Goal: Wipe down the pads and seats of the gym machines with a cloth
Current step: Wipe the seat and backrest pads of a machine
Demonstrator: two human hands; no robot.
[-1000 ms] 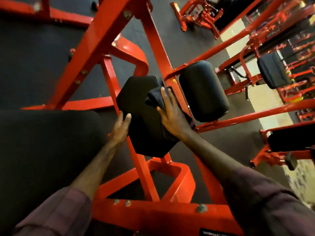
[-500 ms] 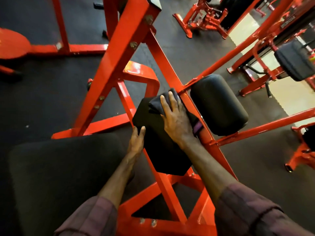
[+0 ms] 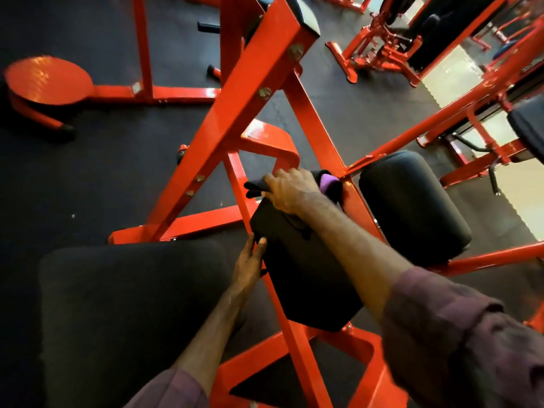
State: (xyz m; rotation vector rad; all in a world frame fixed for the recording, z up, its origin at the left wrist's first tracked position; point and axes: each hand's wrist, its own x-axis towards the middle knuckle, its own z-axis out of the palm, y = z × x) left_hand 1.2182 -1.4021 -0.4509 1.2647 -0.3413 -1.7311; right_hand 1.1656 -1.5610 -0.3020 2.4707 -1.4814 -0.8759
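Observation:
A flat black pad [image 3: 306, 278] is fixed to a red machine frame [image 3: 235, 119] at the centre. My right hand [image 3: 290, 189] presses a dark cloth [image 3: 329, 184], which shows a purple patch, onto the pad's far top edge. My left hand [image 3: 250, 260] rests with its fingers against the pad's left side edge. A round black roller pad [image 3: 412, 207] sits just to the right of the flat pad. A large black seat [image 3: 129, 313] fills the lower left, under my left forearm.
Red frame bars [image 3: 294, 348] cross below and around the pad. A red round footplate [image 3: 47, 81] lies at the far left on the dark rubber floor. More red machines [image 3: 376, 48] with black pads [image 3: 530, 125] stand at the back and right.
My right hand has slid the cloth up the flat pad to its far top edge and turned leftward. My left hand stays at the pad's left edge. The view has tilted upward.

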